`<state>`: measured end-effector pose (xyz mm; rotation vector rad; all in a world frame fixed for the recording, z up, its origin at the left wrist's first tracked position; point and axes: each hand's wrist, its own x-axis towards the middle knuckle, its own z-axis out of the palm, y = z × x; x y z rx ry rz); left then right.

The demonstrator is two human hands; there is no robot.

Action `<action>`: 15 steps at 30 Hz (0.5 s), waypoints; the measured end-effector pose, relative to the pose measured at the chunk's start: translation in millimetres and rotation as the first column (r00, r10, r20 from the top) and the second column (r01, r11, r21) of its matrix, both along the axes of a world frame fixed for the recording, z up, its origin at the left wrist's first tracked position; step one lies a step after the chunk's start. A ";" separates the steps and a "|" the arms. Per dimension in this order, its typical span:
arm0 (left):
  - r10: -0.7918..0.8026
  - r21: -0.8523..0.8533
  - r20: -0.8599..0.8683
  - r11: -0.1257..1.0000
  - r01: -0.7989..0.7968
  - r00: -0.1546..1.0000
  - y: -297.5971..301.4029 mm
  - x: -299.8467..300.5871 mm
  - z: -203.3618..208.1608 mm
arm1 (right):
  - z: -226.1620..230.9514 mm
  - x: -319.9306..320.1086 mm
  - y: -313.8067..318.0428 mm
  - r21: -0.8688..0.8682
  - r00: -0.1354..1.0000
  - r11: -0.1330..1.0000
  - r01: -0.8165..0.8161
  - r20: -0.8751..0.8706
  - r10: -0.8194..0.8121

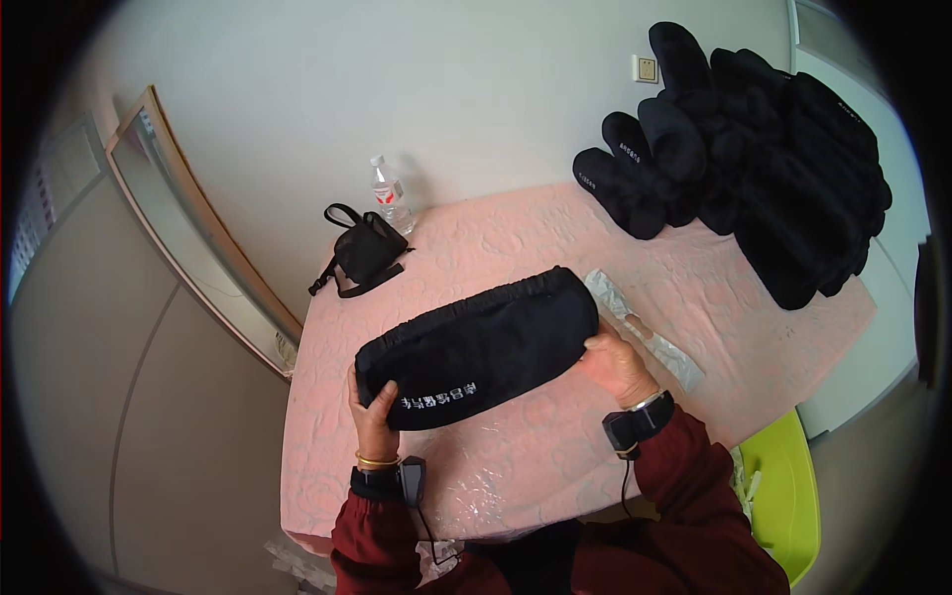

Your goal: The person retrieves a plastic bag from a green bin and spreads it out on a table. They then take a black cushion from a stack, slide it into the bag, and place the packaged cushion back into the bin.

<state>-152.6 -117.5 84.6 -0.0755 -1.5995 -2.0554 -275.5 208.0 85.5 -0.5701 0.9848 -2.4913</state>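
Between my hands is a long black plush cover [486, 347] with a gathered elastic edge along its far side and white lettering on its near side. It slants over the table, its right end farther from me. My left hand [375, 416] is closed round the left end, thumb pressed on the front face. At the right end, my right hand [617, 367] grips the lower corner, its fingers partly hidden behind the fabric. A crumpled clear plastic wrapper [664, 352] lies on the table just past my right hand.
A pink patterned cloth covers the table [555, 446]. Many similar black covers [754, 149] are piled at the back right. A black strapped pouch [367, 253] and a clear bottle [390, 196] stand at the back left. A framed mirror [198, 218] leans left; a lime-green chair [788, 486] is right.
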 end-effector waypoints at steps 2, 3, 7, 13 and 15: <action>0.153 -0.058 -0.037 0.986 -0.155 0.988 5.1 -1.4 -2.7 | 5.1 6.3 10.3 0.068 0.999 0.997 0.042 0.004 -0.043; 0.152 -0.063 -0.034 0.986 -0.154 0.988 4.0 -0.3 -2.4 | 5.5 6.8 13.0 0.101 0.998 0.993 0.064 0.004 -0.064; 0.068 -0.420 -0.167 0.898 -0.133 0.984 14.7 4.3 8.8 | 8.6 3.3 25.3 0.093 0.990 0.987 0.128 -0.066 -0.122; -0.057 -0.190 -0.131 0.981 0.031 0.990 27.2 2.8 16.1 | 12.7 9.0 12.2 0.139 0.981 0.972 0.192 -0.064 -0.184; -0.054 -0.112 -0.107 0.993 0.041 0.993 18.5 2.1 7.2 | 9.4 10.8 8.3 0.153 0.987 0.976 0.155 -0.063 -0.147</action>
